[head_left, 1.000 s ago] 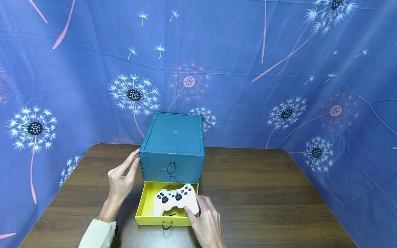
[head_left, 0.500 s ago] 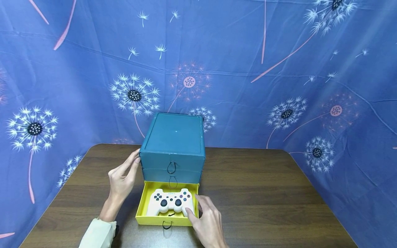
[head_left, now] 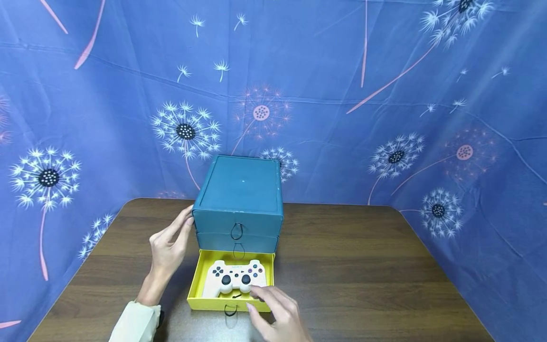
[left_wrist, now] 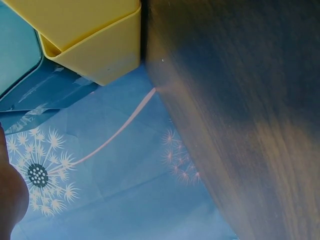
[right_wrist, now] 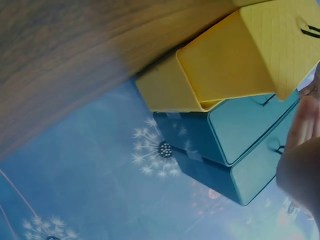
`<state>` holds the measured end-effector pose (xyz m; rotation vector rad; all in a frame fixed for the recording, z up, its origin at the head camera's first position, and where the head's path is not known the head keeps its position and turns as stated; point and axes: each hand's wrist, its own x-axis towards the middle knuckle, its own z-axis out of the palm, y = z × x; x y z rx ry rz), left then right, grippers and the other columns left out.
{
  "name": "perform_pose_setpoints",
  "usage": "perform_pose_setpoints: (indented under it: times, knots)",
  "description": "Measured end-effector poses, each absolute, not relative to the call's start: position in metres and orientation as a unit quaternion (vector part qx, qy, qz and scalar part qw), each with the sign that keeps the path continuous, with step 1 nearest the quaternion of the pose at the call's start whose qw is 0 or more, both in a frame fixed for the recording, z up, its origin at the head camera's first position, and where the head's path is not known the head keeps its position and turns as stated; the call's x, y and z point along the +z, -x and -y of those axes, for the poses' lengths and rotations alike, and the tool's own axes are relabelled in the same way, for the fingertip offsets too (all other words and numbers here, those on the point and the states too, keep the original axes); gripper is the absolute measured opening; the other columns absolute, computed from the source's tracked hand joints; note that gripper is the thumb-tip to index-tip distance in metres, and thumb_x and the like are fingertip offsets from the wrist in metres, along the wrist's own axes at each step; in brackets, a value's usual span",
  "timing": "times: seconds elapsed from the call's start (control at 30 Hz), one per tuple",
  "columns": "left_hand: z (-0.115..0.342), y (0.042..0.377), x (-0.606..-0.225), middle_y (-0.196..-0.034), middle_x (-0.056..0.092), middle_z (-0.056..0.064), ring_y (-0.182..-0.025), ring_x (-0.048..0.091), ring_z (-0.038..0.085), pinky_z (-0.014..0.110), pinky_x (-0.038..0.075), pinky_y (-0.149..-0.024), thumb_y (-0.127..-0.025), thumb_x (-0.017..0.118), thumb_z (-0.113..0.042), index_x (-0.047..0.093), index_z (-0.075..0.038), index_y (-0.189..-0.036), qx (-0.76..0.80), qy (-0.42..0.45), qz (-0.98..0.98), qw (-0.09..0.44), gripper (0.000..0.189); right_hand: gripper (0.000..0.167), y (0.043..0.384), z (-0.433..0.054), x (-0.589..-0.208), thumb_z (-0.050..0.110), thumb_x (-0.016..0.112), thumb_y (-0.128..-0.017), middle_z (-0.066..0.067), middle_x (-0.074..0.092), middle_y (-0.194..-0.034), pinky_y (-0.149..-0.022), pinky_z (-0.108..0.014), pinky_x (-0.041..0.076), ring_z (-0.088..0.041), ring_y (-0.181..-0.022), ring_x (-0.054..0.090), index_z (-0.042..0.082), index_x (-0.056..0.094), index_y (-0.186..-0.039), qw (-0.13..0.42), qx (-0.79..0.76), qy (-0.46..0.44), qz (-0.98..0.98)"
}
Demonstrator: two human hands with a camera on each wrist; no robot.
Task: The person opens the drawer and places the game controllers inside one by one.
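A white game controller (head_left: 236,274) lies face up inside the pulled-out yellow drawer (head_left: 207,304), the lowest of a stack of small drawers. A small dark item (head_left: 236,296) is beside it, too small to tell. My left hand (head_left: 167,249) rests its extended fingertips against the left side of the teal drawer unit (head_left: 243,187). Over the right front corner of the yellow drawer, my right hand (head_left: 279,313) hovers with loosely bent fingers, gripping nothing; its fingertips overlap the controller's right grip in the head view, and contact is unclear.
Black loop handles hang on the drawer fronts, the lowest loop (head_left: 231,311) on the yellow one. Brown wooden table (head_left: 363,275) extends on both sides of the stack. A blue dandelion-print cloth (head_left: 325,142) hangs behind it.
The controller, tilted earlier with my right hand at its right grip, now lies level in the yellow drawer. My right hand has let go and moved toward the drawer's front. My left hand stays put.
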<state>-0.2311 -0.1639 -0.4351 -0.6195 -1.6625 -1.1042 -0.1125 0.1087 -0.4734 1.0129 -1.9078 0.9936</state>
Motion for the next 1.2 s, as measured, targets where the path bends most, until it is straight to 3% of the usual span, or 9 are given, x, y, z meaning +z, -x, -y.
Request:
perform_pose_setpoints:
  times: [0.17, 0.33, 0.4, 0.57, 0.73, 0.8, 1.0, 1.2]
  knots:
    - [0.163, 0.230, -0.434, -0.113, 0.073, 0.025, -0.109, 0.067, 0.000, 0.015, 0.054, -0.092, -0.081, 0.069, 0.024, 0.072, 0.010, -0.121, -0.457, 0.256, 0.686, 0.505, 0.042, 0.023, 0.105, -0.107, -0.472, 0.014, 0.074, -0.098, 0.001, 0.073, -0.094, -0.077, -0.012, 0.056, -0.004, -0.084, 0.069, 0.004, 0.071, -0.119, 0.251, 0.396, -0.443, 0.764]
    - [0.164, 0.230, -0.434, -0.114, 0.073, 0.024, -0.110, 0.067, 0.000, 0.015, 0.054, -0.092, -0.081, 0.069, 0.024, 0.072, 0.010, -0.122, -0.458, 0.254, 0.690, 0.500, 0.043, 0.025, 0.097, -0.105, -0.467, 0.018, 0.072, -0.100, 0.002, 0.076, -0.106, -0.076, -0.009, 0.054, 0.006, -0.090, 0.065, 0.008, 0.072, -0.124, 0.057, 0.410, -0.391, 0.822]
    - [0.164, 0.230, -0.435, -0.115, 0.073, 0.024, -0.109, 0.067, 0.000, 0.015, 0.054, -0.092, -0.081, 0.070, 0.023, 0.072, 0.009, -0.122, -0.457, 0.253, 0.691, 0.500, 0.043, 0.027, 0.097, -0.104, -0.466, 0.021, 0.069, -0.102, 0.003, 0.076, -0.108, -0.076, -0.008, 0.053, 0.009, -0.091, 0.063, 0.009, 0.072, -0.126, 0.015, 0.401, -0.373, 0.836]
    - [0.164, 0.231, -0.435, -0.115, 0.073, 0.024, -0.109, 0.068, 0.001, 0.015, 0.054, -0.092, -0.082, 0.070, 0.023, 0.072, 0.009, -0.122, -0.457, 0.254, 0.689, 0.501, 0.043, 0.029, 0.102, -0.100, -0.470, 0.024, 0.068, -0.103, 0.012, 0.074, -0.100, -0.072, -0.007, 0.051, 0.012, -0.084, 0.059, 0.011, 0.071, -0.128, -0.014, 0.378, -0.365, 0.851]
    - [0.164, 0.231, -0.435, -0.116, 0.073, 0.023, -0.110, 0.068, 0.002, 0.016, 0.054, -0.092, -0.081, 0.070, 0.023, 0.071, 0.008, -0.123, -0.457, 0.255, 0.692, 0.497, 0.045, 0.029, 0.108, -0.098, -0.476, 0.024, 0.066, -0.104, 0.019, 0.064, -0.089, -0.058, -0.006, 0.046, 0.015, -0.069, 0.047, 0.014, 0.070, -0.131, -0.025, 0.372, -0.370, 0.851]
    - [0.165, 0.230, -0.435, -0.116, 0.073, 0.022, -0.110, 0.068, 0.002, 0.016, 0.054, -0.092, -0.081, 0.070, 0.023, 0.072, 0.008, -0.123, -0.457, 0.254, 0.693, 0.497, 0.045, 0.028, 0.109, -0.097, -0.477, 0.024, 0.065, -0.105, 0.018, 0.064, -0.091, -0.056, -0.006, 0.044, 0.014, -0.068, 0.044, 0.015, 0.070, -0.131, -0.024, 0.366, -0.374, 0.852]
    - [0.165, 0.230, -0.435, -0.117, 0.073, 0.022, -0.110, 0.068, 0.002, 0.016, 0.054, -0.092, -0.083, 0.070, 0.021, 0.072, 0.007, -0.124, -0.456, 0.252, 0.694, 0.496, 0.043, 0.033, 0.112, -0.096, -0.479, 0.027, 0.061, -0.107, 0.012, 0.071, -0.119, -0.069, -0.005, 0.045, 0.011, -0.085, 0.053, 0.014, 0.068, -0.136, -0.033, 0.350, -0.391, 0.851]
    - [0.164, 0.229, -0.434, -0.117, 0.073, 0.021, -0.110, 0.068, 0.002, 0.016, 0.054, -0.093, -0.083, 0.070, 0.021, 0.072, 0.006, -0.125, -0.455, 0.251, 0.697, 0.494, 0.044, 0.034, 0.114, -0.095, -0.481, 0.026, 0.061, -0.107, 0.010, 0.071, -0.119, -0.071, -0.004, 0.045, 0.010, -0.087, 0.054, 0.012, 0.068, -0.137, -0.037, 0.340, -0.400, 0.850]
